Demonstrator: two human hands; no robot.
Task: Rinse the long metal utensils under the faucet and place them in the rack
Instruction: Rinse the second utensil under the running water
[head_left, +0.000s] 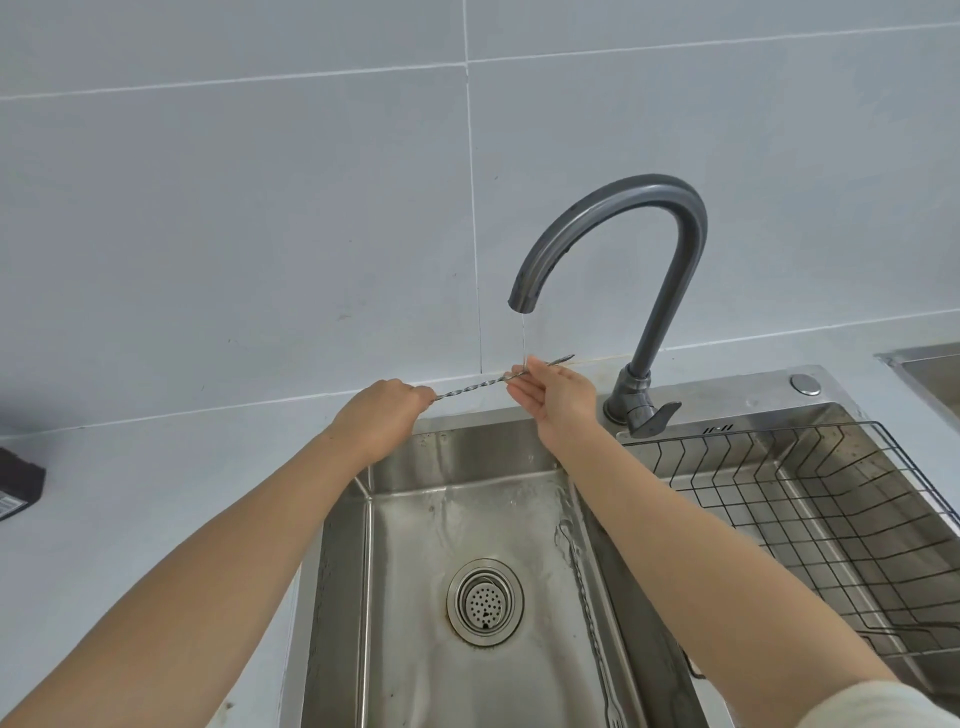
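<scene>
Two twisted metal utensils: one held (470, 385) at 12 o'clock, one lying (587, 592) at 5 o'clock. One faucet (670, 249), one wire rack (810, 509) at 3 o'clock, one drain strainer (484, 601).

Your two forearms are bare from wrist to elbow, with no watch, bracelet or ring showing on either one. Your left hand (382, 415) and right hand (556, 397) are ungloved. At your right upper arm sits the edge of a pale cream short fabric sleeve (878, 709).
</scene>
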